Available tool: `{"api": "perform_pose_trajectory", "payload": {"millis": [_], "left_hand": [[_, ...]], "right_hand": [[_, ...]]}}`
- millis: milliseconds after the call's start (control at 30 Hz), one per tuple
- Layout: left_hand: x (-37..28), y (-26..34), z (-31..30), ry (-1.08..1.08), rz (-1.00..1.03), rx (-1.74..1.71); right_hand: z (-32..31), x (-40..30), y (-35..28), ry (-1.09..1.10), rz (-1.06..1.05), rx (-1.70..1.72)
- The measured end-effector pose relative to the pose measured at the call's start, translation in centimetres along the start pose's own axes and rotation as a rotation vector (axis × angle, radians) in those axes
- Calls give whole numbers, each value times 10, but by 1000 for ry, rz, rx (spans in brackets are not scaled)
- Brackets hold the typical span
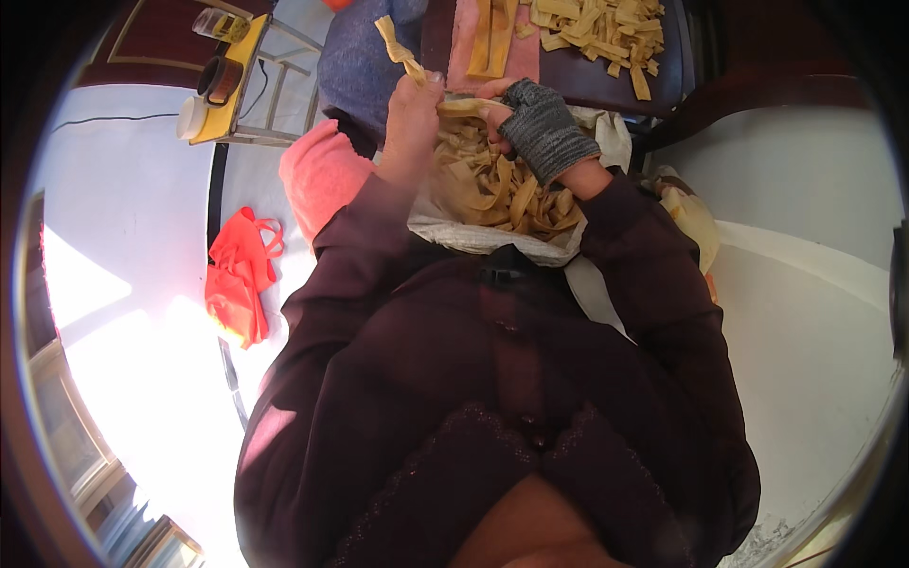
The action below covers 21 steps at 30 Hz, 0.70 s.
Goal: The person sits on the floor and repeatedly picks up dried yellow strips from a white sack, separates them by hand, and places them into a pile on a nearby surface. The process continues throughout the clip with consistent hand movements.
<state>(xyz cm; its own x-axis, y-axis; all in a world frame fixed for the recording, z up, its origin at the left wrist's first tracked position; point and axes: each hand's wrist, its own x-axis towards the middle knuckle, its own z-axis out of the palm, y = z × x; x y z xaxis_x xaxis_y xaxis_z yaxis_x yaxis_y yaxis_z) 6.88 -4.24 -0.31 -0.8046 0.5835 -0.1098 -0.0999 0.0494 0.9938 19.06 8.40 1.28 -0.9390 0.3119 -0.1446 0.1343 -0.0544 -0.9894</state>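
My bare left hand [415, 117] grips a pale tan, flat strip [399, 51] that looks like tofu skin; its twisted end sticks up past my thumb. My right hand [545, 131], in a grey knitted fingerless glove, pinches a tan length [465, 108] that runs across towards my left fingers. Whether both parts belong to one strip, I cannot tell. Below my hands, an open white woven sack [490, 238] on my lap side holds a heap of loose tan strips [522, 195].
Beyond the sack, a dark tabletop [603, 89] bears a pile of short folded tan pieces [603, 32]. Long flat strips [491, 39] lie there on a pink cloth [525, 60]. Leftward are a yellow-topped stool [241, 85] with a jar and mug, and a red bag [241, 277].
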Motion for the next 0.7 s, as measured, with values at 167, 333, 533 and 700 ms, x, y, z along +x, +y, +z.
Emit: {"api": "perform_pose_trajectory", "payload": {"millis": [167, 333, 533, 700], "left_hand": [[-9, -3, 10, -120, 18, 23], [-9, 6, 10, -223, -143, -124], [-15, -5, 21, -385, -20, 42], [-21, -6, 24, -469, 203, 343]], "right_hand": [[1, 0, 1, -51, -164, 239], [2, 0, 2, -21, -493, -95], [-4, -8, -6, 217, -774, -695], [-5, 4, -2, 383, -1055, -989]]}}
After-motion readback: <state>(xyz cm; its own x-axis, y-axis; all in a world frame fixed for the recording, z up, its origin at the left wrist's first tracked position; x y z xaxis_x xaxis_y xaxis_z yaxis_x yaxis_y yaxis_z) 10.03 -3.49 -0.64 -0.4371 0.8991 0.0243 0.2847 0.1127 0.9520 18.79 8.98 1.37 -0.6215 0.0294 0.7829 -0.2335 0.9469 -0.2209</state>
